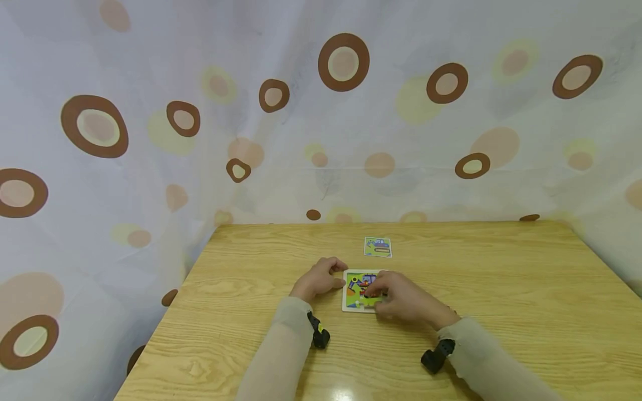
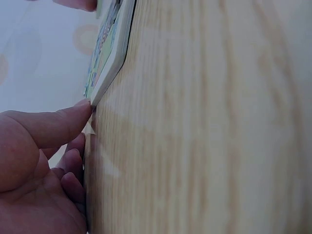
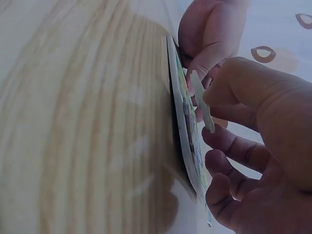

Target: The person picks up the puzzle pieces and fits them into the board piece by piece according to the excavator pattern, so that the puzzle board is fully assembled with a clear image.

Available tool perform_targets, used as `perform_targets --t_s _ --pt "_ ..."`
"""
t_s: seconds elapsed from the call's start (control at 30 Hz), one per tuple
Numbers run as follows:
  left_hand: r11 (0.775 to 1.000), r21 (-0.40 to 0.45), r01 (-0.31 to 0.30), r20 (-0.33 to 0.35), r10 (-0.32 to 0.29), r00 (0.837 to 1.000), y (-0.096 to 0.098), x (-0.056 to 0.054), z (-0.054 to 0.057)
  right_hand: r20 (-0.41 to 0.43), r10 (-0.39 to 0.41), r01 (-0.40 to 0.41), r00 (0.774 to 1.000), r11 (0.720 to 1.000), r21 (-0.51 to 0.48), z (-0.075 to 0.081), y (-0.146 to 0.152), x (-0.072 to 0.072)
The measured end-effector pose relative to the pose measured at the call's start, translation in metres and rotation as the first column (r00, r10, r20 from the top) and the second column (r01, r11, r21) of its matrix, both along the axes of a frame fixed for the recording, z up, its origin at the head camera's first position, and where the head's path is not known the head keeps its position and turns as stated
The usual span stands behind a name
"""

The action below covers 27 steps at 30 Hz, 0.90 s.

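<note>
A square jigsaw puzzle board (image 1: pixel 351 309) with a pale rim lies on the table, its colourful picture partly covered by my right hand. My right hand (image 1: pixel 403 298) pinches a thin puzzle piece (image 3: pixel 203 102) just above the board, tilted and seen edge-on in the right wrist view. The piece's printed side is hard to make out. On the board's left side, my left hand (image 1: pixel 321 277) touches the rim with the thumb tip (image 2: pixel 83 108). Its other fingers bend loosely near the tabletop and hold nothing visible.
Behind the board a square picture card (image 1: pixel 378 247) of a blue digger on green lies on the wooden table (image 1: pixel 251 289). A white curtain (image 1: pixel 301 189) with brown ring patterns hangs around the back and sides.
</note>
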State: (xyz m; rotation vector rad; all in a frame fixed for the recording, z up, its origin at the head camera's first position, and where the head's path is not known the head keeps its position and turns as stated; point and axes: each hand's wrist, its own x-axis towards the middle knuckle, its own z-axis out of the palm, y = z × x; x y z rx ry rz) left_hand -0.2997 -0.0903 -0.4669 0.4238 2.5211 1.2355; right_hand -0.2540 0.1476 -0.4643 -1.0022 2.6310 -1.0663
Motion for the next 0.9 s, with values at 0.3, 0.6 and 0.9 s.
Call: perform_targets --t_s 0.3,0.6,0.9 --pt "1.0 -0.01 0.006 -0.015 -0.007 1.0 0.002 0.002 0.001 0.009 0.009 -0.01 1.0 0.999 0.04 -0.003 -0.003 -0.003" --pt "1.0 -0.012 -0.003 -0.013 0.003 1.0 0.002 0.001 0.002 -0.011 -0.01 0.011 1.0 0.996 0.091 0.0 -0.007 -0.002" --pt "1.0 -0.005 -0.01 -0.005 0.01 1.0 0.001 0.0 -0.001 0.006 -0.018 0.018 1.0 0.994 0.109 0.003 -0.011 -0.001"
